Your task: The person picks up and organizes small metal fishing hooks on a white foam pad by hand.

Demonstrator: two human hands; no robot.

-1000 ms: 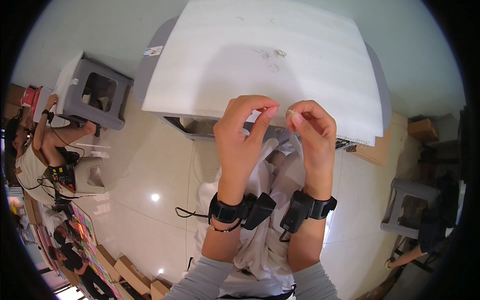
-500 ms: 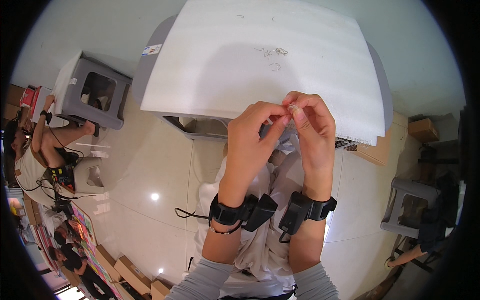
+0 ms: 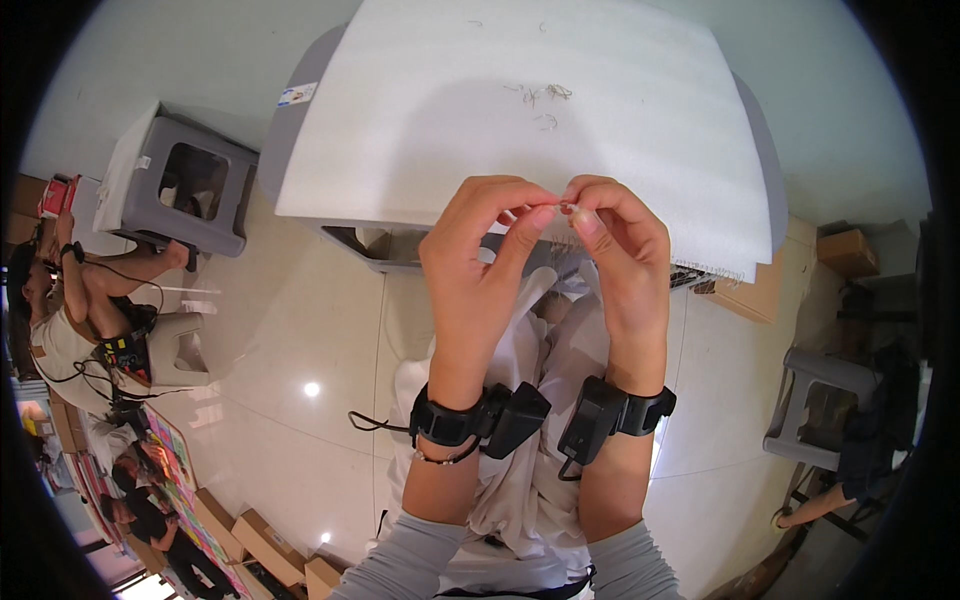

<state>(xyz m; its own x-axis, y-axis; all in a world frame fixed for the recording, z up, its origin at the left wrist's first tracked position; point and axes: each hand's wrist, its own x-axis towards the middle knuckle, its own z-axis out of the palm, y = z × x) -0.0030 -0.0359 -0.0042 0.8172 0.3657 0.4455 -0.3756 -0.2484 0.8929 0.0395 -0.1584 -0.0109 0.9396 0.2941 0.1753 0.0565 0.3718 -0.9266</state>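
Observation:
My left hand (image 3: pixel 472 262) pinches with thumb and forefinger, right against the fingertips of my right hand (image 3: pixel 628 245). Between the two pinches is a tiny pale and reddish item, too small to name. Both hands are raised over the near edge of a white foam sheet (image 3: pixel 350 150). On the sheet beyond them lies a small tangle of thin, dark, hook-like wires (image 3: pixel 558 92), with a few loose ones around it. A row of similar thin wires (image 3: pixel 705 270) lines the sheet's near right edge.
The sheet covers a grey stool-like table (image 3: pixel 312 90). At left a person sits on a pale stool (image 3: pixel 180 350) beside another grey stool (image 3: pixel 185 185). Cardboard boxes (image 3: pixel 268 545) stand lower left; a grey stool (image 3: pixel 820 405) and someone's leg are at right.
My left hand has shifted left and slightly up, its fingers more stretched out. My right fingertips have risen a little and still pinch. The wires on the sheet lie as before.

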